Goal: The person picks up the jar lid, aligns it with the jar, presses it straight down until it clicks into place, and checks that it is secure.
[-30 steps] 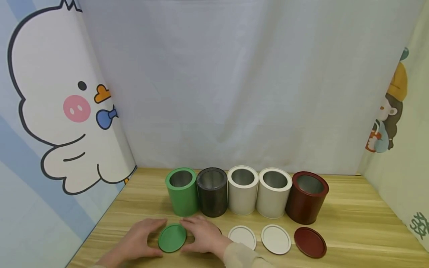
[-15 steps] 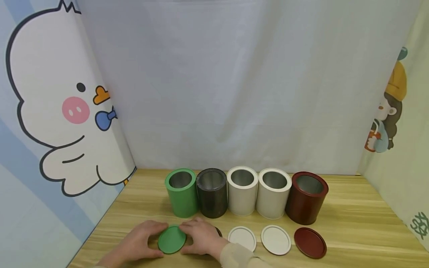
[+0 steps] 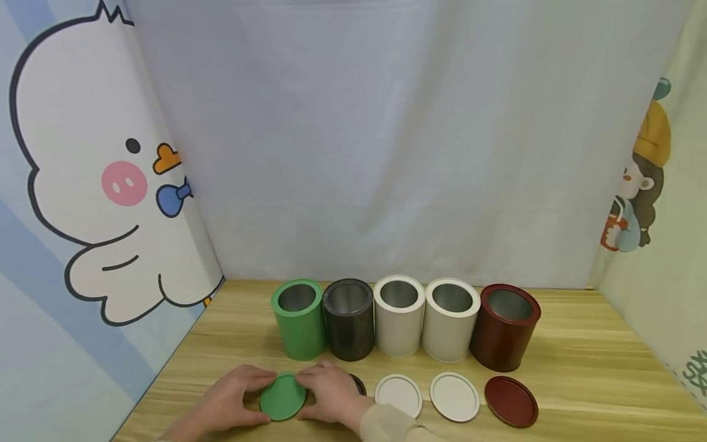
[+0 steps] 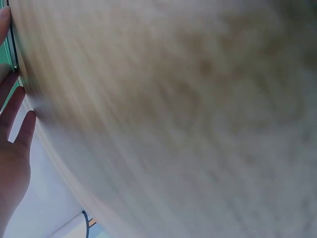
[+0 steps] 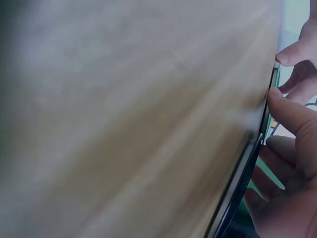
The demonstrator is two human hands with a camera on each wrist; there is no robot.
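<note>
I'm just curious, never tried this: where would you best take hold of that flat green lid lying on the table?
By its thin rim, from two opposite sides. The green lid is a flat disc on the wooden table, so there is little to pinch from above. The left hand and right hand flank its edges that way.

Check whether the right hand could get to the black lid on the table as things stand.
Probably yes. The right hand holds the green lid together with the left hand, and the black lid peeks out right beside it, mostly hidden beneath the hand. Nothing stands between them.
</note>
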